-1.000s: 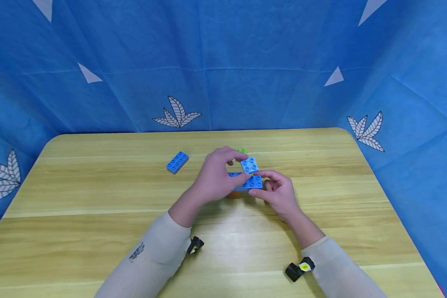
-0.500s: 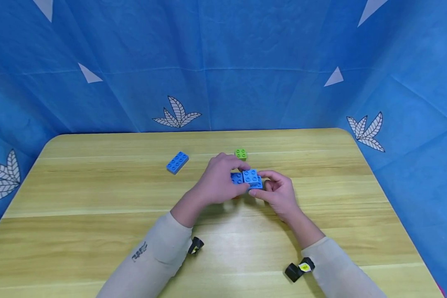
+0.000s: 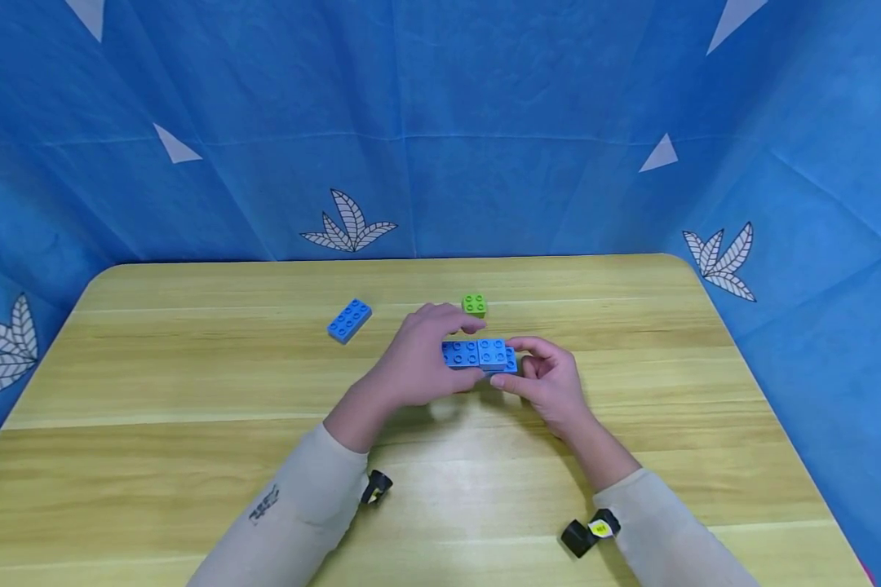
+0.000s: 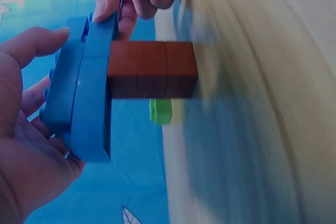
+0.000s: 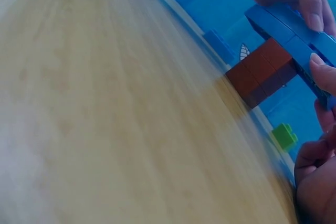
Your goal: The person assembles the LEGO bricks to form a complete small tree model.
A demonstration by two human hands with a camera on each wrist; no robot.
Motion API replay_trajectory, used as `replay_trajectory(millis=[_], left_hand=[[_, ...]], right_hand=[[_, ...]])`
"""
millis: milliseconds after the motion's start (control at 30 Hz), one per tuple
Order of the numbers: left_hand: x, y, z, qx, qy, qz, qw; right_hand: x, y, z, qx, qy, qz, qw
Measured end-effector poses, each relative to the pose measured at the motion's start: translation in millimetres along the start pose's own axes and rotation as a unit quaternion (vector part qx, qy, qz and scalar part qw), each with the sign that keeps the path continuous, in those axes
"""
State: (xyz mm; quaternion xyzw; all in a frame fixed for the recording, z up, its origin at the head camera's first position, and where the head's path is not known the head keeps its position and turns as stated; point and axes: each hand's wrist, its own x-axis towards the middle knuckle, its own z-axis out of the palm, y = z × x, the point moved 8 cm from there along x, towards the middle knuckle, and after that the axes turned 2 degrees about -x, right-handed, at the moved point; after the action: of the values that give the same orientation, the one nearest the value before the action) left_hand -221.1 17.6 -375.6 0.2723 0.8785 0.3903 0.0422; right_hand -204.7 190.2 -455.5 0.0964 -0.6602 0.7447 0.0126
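A square blue toy building brick [image 3: 493,352] sits beside a longer blue brick [image 3: 460,353]. Under them, in the left wrist view, runs a lower blue layer [image 4: 93,103] carried on a column of reddish-brown bricks [image 4: 152,70]. My left hand [image 3: 414,363] curves loosely around the structure's left part, thumb on the near side. Its index finger stands apart from the bricks in the head view. My right hand [image 3: 551,379] pinches the right end of the lower blue layer between thumb and index finger. Whether the column touches the table cannot be made out.
A small green brick [image 3: 474,305] lies just behind the structure. Farther left on the wooden table [image 3: 191,391] is a loose blue brick [image 3: 350,320]. A blue patterned cloth [image 3: 440,122] hangs behind the table's back edge.
The square blue brick came down from my left fingers onto the lower blue layer, next to the longer brick. My left hand then loosened and shifted slightly left. The right hand stayed put.
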Motion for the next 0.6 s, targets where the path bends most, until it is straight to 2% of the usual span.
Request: replay_trajectory(millis=[100,267,433,600], left_hand=[[-6.6,-9.1,-5.0,-0.025,0.018,-0.008,0.9995],[-19.0,-28.2,-9.1,-0.062,0.030,-0.036,0.9970],[-25.3,-38.9,-9.9,-0.078,0.038,-0.047,0.9952],[-25.6,-43.8,-6.9,-0.081,0.040,-0.052,0.9945]], right_hand=[[0.1,0,0,-0.005,-0.005,0.003,1.0000],[-0.4,-2,2,-0.020,-0.021,0.012,0.9995],[4.8,-16,5,-0.085,-0.049,0.002,0.9952],[11.9,-35,8,-0.154,-0.048,-0.022,0.9866]])
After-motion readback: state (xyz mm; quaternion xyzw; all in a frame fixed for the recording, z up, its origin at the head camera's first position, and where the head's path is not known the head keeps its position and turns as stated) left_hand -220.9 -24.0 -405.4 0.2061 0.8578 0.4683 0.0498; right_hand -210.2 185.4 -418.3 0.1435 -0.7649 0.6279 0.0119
